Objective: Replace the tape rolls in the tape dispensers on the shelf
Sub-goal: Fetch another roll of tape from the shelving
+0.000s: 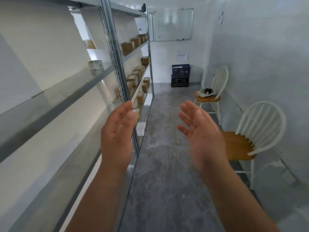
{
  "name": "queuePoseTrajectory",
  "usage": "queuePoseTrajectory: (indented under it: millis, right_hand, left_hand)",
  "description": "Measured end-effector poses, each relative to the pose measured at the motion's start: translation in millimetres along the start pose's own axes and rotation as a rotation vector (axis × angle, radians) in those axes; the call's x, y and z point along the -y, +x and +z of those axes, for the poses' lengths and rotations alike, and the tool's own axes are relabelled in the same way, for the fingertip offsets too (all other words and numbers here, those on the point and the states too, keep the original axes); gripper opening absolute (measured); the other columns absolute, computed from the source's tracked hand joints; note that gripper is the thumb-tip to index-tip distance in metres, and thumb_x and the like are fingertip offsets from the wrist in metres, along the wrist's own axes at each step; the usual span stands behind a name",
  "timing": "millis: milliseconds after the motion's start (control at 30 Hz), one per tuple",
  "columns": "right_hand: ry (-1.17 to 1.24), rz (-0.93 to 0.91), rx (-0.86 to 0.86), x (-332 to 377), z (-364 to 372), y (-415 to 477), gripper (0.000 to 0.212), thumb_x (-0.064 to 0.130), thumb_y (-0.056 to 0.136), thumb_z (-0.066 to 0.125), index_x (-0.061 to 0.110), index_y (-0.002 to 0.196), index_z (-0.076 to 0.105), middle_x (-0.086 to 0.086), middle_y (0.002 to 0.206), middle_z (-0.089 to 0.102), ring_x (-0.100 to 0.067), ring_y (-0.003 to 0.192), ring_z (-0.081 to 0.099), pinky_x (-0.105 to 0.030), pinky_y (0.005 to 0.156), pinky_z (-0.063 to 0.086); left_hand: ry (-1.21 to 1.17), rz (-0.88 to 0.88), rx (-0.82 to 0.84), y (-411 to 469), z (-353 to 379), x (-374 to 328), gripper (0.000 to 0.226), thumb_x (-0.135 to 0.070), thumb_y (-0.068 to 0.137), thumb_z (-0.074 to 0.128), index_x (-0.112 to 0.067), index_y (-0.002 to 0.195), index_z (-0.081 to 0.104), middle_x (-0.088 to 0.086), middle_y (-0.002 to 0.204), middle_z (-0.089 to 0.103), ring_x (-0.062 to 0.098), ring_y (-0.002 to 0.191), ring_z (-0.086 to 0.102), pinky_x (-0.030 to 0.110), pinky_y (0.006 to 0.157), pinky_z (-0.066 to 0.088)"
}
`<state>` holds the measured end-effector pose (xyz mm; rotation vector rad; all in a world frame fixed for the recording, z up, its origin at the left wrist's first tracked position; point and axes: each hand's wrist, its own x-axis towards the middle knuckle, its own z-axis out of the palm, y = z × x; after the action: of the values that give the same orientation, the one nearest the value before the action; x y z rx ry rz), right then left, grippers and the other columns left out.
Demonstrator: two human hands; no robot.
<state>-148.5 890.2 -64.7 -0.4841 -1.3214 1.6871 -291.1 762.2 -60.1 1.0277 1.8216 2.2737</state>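
A grey metal shelf unit [117, 52] runs along the left wall, and its near bays look bare. No tape dispenser or tape roll can be made out. My left hand [117, 133] is raised beside the shelf's upright post, palm turned inward, fingers apart, holding nothing. My right hand [202, 133] is raised over the aisle at the same height, palm facing the left hand, fingers spread and empty. A pale roll-like package [95, 66] stands on a near shelf at upper left.
Several small cardboard boxes [127, 46] fill the far shelves. Two white chairs with wooden seats stand along the right wall, the near chair [255, 134] and a far chair [215, 86] with a bundle on it. Stacked dark crates [180, 75] and a whiteboard [173, 25] are at the back wall. Grey floor runs down the middle.
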Motion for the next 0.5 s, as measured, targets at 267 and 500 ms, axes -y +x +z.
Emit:
queuePoseTrajectory:
  millis: [267,500]
  right_hand:
    - [0.039,0.068,-0.040,-31,12,96,0.046,0.054,0.094,0.038,0.039,0.121,0.072,0.018,0.128,0.074,-0.003,0.122,0.068,-0.039,0.105,0.051]
    - [-0.059,0.030,-0.046,-63,55,196,0.042,0.051,0.095,0.041,0.039,0.125,0.068,0.017,0.132,0.072,-0.004,0.123,0.067,-0.040,0.106,0.052]
  left_hand:
    - [-0.051,0.007,0.075,98,28,58,0.034,-0.058,0.089,0.061,-0.049,0.120,0.071,-0.022,0.132,0.072,0.004,0.128,0.065,0.043,0.112,0.051]
    - [-0.081,0.008,0.129,215,44,104,0.045,-0.061,0.087,0.057,-0.043,0.128,0.067,-0.017,0.137,0.070,0.000,0.131,0.061,0.040,0.115,0.048]
